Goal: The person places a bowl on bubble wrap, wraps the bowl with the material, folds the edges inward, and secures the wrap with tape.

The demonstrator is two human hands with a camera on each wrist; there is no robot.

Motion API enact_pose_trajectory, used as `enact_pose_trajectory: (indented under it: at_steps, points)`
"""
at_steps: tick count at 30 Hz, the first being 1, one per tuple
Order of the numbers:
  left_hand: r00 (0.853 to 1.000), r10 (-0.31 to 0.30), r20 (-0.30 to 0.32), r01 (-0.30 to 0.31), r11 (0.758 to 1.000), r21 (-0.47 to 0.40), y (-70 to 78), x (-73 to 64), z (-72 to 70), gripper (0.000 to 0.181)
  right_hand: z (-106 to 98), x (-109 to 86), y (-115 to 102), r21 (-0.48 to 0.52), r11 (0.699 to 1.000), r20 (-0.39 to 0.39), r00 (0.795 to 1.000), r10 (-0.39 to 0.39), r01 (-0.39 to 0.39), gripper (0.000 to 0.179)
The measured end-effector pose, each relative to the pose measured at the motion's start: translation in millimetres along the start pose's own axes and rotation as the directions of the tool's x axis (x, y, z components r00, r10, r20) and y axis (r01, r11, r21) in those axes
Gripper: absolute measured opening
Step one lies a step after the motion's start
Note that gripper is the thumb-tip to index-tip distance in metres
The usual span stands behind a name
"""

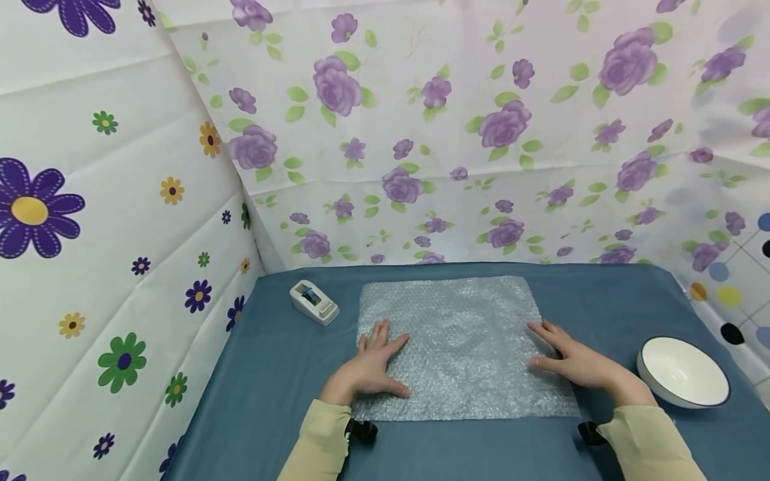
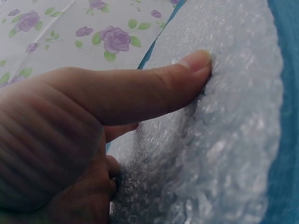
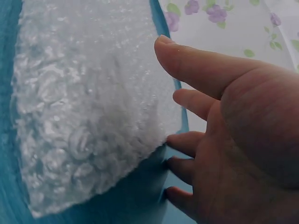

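A sheet of clear bubble wrap [image 1: 457, 347] lies flat on the blue-covered table in the head view. My left hand [image 1: 374, 367] rests on its left side with fingers spread; in the left wrist view the thumb presses the bubble wrap [image 2: 224, 121]. Over the right edge of the sheet, my right hand [image 1: 574, 361] is spread with its fingers pointing inward. In the right wrist view, that hand's fingertips [image 3: 180, 142] are right at the edge of the bubble wrap [image 3: 79, 116], and its thumb is raised off the sheet. Neither hand grips anything.
A white tape dispenser [image 1: 315, 302] sits at the back left of the table [image 1: 265, 374]. To the right of my right hand stands a white bowl [image 1: 684, 371] with a dark rim. Flowered cloths [image 1: 421, 133] hang behind and on the left.
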State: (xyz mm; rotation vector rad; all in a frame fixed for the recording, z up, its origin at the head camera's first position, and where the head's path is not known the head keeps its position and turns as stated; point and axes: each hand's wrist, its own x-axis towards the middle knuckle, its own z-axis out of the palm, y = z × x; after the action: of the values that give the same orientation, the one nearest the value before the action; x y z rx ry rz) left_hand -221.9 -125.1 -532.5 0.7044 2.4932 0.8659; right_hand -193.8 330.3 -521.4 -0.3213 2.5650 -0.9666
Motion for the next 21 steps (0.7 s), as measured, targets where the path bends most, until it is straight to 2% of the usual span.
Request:
enact_pose_trajectory:
  at_steps: [3,7,14,21]
  points:
    - [1.000,-0.007,-0.006,0.007,1.000,-0.005,-0.7,-3.2,0.0,0.111,-1.1,-6.7,-5.0,0.018,1.000,-0.004,1.000,0.019,-0.019,0.087]
    - [1.000,-0.009,-0.010,0.009,1.000,-0.008,-3.2,-6.6,1.3,0.111,-0.8,-15.9,-9.5,0.026,0.999,-0.046,0.999,0.024,-0.023,0.083]
    - [1.000,0.009,-0.004,-0.009,1.000,-0.009,-4.1,-3.3,4.0,0.111,-2.3,-31.0,-0.6,0.034,0.996,-0.098,0.992,0.080,-0.077,0.089]
    - [1.000,0.013,-0.012,-0.013,1.000,-0.008,-3.7,-0.1,5.3,0.111,-11.4,-38.6,1.9,0.046,0.996,-0.241,0.967,0.081,-0.072,0.086]
